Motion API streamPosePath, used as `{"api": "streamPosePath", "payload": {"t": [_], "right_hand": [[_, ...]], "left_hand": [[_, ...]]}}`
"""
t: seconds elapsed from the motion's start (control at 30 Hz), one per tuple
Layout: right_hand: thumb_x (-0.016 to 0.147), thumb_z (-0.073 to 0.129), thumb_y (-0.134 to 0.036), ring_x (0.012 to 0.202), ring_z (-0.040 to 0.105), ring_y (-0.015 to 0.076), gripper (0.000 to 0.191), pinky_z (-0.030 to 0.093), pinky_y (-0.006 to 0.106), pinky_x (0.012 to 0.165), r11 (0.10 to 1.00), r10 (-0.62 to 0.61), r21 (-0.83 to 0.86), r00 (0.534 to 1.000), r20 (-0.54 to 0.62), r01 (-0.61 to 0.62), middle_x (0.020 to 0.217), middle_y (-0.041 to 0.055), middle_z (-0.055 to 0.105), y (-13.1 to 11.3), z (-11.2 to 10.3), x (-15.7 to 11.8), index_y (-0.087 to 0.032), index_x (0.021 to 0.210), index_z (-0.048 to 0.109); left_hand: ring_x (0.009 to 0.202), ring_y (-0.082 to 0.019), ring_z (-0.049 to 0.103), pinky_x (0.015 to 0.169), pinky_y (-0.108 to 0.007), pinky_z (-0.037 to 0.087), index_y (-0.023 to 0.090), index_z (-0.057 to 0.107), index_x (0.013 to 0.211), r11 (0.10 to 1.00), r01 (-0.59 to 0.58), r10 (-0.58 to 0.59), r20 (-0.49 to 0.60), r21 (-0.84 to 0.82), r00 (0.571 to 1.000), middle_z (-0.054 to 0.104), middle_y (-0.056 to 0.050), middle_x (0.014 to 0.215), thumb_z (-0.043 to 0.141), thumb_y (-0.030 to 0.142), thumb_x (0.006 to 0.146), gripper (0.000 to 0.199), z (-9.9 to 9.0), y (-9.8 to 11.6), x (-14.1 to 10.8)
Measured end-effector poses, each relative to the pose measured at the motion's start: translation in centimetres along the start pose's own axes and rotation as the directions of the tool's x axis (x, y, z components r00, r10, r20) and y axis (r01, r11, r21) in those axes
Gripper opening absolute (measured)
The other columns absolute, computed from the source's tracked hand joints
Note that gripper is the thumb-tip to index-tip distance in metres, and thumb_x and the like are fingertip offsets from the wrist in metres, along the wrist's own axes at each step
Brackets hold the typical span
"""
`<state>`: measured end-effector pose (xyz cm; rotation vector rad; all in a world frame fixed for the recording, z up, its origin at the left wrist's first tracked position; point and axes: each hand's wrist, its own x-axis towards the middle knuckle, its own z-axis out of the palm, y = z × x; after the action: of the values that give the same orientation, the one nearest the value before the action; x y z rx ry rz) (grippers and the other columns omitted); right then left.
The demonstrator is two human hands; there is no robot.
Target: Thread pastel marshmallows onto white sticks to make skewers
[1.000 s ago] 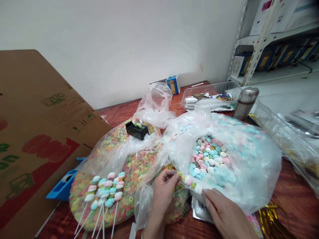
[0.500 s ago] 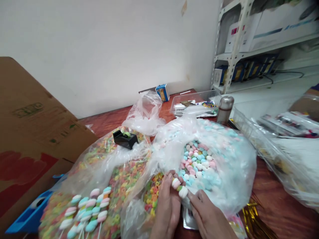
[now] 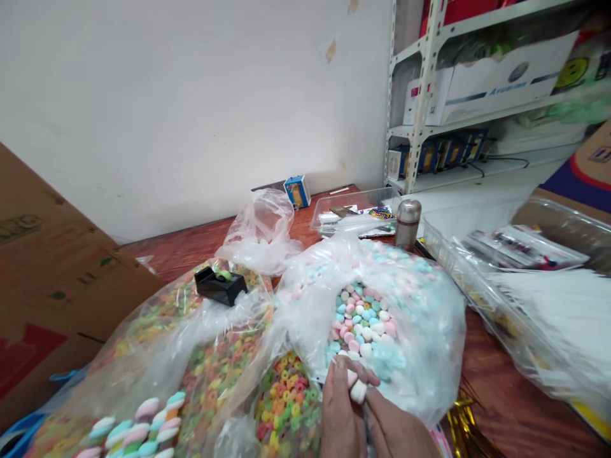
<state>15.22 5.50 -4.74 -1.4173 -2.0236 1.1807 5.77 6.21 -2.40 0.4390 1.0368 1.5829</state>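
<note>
My left hand (image 3: 340, 407) is closed around a candy skewer (image 3: 358, 391), whose pink and white pieces show between the fingers; the stick is hidden. Pressed against its lower end, my right hand (image 3: 398, 427) has its fingers closed on the skewer too. Just beyond lies an open plastic bag (image 3: 429, 331) of pink, blue and white candies (image 3: 365, 318). Left of my hands, a bag of colourful ring candies (image 3: 286, 401) gapes open. Several finished-looking candy skewers (image 3: 136, 432) rest on the ring-candy bag at the lower left.
A black tape dispenser (image 3: 220, 286) sits on the ring-candy bag. Behind are a crumpled plastic bag (image 3: 262, 232), a clear tray (image 3: 317, 219) and a metal flask (image 3: 407, 224). Cardboard (image 3: 62, 305) stands at left; a large clear bin (image 3: 477, 312) and gold foil strips (image 3: 465, 423) are at right.
The view has shifted, so things sit lower and further left. My hands have come closer together, and the skewer's candies are now more covered by my fingers.
</note>
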Motion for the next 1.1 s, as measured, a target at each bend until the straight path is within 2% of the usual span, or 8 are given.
{"api": "streamPosePath", "payload": {"t": [0.17,0.33,0.43,0.53,0.63,0.93,1.0,1.1], "right_hand": [[0.095,0.031,-0.036,0.077,0.066,0.0197,0.034,0.046,0.024,0.069,0.985,-0.121,0.129,0.992,0.03,0.116,0.079,0.0035,0.072,-0.8,-1.1,1.9,-0.025,0.094,0.064],[0.091,0.039,-0.031,0.073,0.062,0.0176,0.029,0.045,0.023,0.064,0.982,-0.119,0.139,0.989,-0.084,0.13,0.075,0.0024,0.068,-0.7,-4.2,6.9,-0.019,0.076,0.061],[0.09,0.045,-0.028,0.069,0.059,0.017,0.022,0.044,0.026,0.064,0.997,-0.052,0.054,0.982,-0.183,0.062,0.073,0.0017,0.066,-0.7,-5.4,10.8,-0.019,0.08,0.062],[0.093,0.052,-0.029,0.079,0.062,0.0175,0.019,0.049,0.032,0.074,1.0,0.002,-0.03,0.978,-0.21,-0.008,0.086,0.0038,0.068,-0.9,-5.0,13.7,-0.016,0.088,0.065],[0.093,0.058,-0.034,0.095,0.063,0.019,0.027,0.053,0.04,0.082,0.995,0.051,-0.075,0.979,-0.197,-0.067,0.113,0.006,0.064,-1.1,-3.6,15.1,-0.017,0.113,0.061],[0.092,0.059,-0.034,0.096,0.063,0.0196,0.028,0.053,0.04,0.082,0.995,0.052,0.086,0.994,-0.101,-0.043,0.114,0.006,0.063,0.3,-4.5,15.0,-0.017,0.114,0.06],[0.09,0.06,-0.032,0.085,0.062,0.0166,0.018,0.051,0.033,0.077,0.98,0.001,0.197,0.998,-0.055,0.01,0.095,0.0019,0.065,0.6,-5.6,13.7,-0.016,0.098,0.063],[0.088,0.051,-0.034,0.054,0.046,0.0095,0.017,0.042,0.022,0.053,0.919,-0.04,0.395,0.998,0.047,0.018,0.062,-0.0069,0.049,0.8,-7.2,11.4,-0.018,0.086,0.058]], "left_hand": [[0.074,-0.016,0.058,0.074,-0.026,0.044,0.018,0.059,0.076,0.98,0.005,-0.001,-0.018,0.2,1.0,0.066,-0.004,0.082,0.046,0.05,0.092,0.038,-0.9,-0.4,0.7],[0.092,-0.022,0.062,0.085,-0.034,0.047,0.019,0.055,0.119,0.901,-0.07,0.096,-0.039,0.429,0.995,0.066,-0.01,0.108,0.046,0.049,0.091,0.042,-0.8,1.1,4.8],[0.092,-0.022,0.061,0.083,-0.034,0.047,0.018,0.061,0.106,0.545,-0.289,0.303,0.136,0.787,0.943,0.064,-0.01,0.103,0.047,0.026,0.09,0.024,-0.4,2.3,7.9],[0.089,-0.02,0.058,0.081,-0.032,0.045,0.018,0.063,0.092,0.127,-0.362,0.352,0.299,0.923,0.887,0.061,-0.008,0.098,0.042,0.009,0.084,0.024,-0.3,2.6,10.2],[0.084,-0.021,0.057,0.077,-0.032,0.044,0.018,0.061,0.084,-0.02,-0.329,0.338,0.316,0.944,0.886,0.061,-0.008,0.091,0.041,0.009,0.084,0.022,-0.5,2.0,11.4],[0.079,-0.018,0.056,0.072,-0.029,0.042,0.018,0.06,0.084,0.021,-0.361,0.311,0.337,0.932,0.889,0.061,-0.004,0.086,0.044,0.008,0.083,0.019,-1.4,2.7,9.7],[0.083,-0.018,0.058,0.075,-0.028,0.044,0.019,0.063,0.087,0.183,-0.413,0.265,0.36,0.892,0.895,0.062,-0.004,0.086,0.048,0.01,0.082,0.018,-1.8,3.5,8.5],[0.079,-0.018,0.061,0.073,-0.028,0.047,0.018,0.067,0.088,0.607,-0.321,0.085,0.342,0.727,0.936,0.065,-0.004,0.086,0.057,0.016,0.08,0.013,-2.1,4.7,6.7]]}}
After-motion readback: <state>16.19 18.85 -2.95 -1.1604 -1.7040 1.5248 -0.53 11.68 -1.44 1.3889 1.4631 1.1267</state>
